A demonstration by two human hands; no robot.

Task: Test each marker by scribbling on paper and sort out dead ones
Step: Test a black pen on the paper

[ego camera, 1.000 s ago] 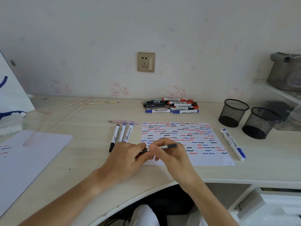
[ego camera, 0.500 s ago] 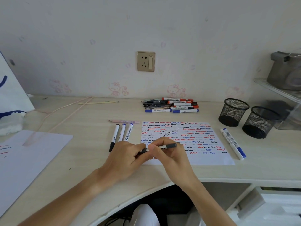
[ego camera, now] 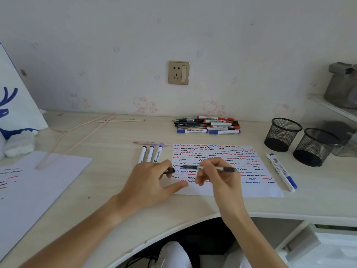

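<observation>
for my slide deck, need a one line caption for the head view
Right hand holds an uncapped pen over the scribble-covered paper; left hand pinches its cap.

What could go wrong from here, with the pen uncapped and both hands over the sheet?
1. The left hand holds the small black cap only at its fingertips; it could drop and roll off the desk.
2. The scribble paper is nearly full, so a faint line from the pen in the right hand might be misread among old marks.
</observation>
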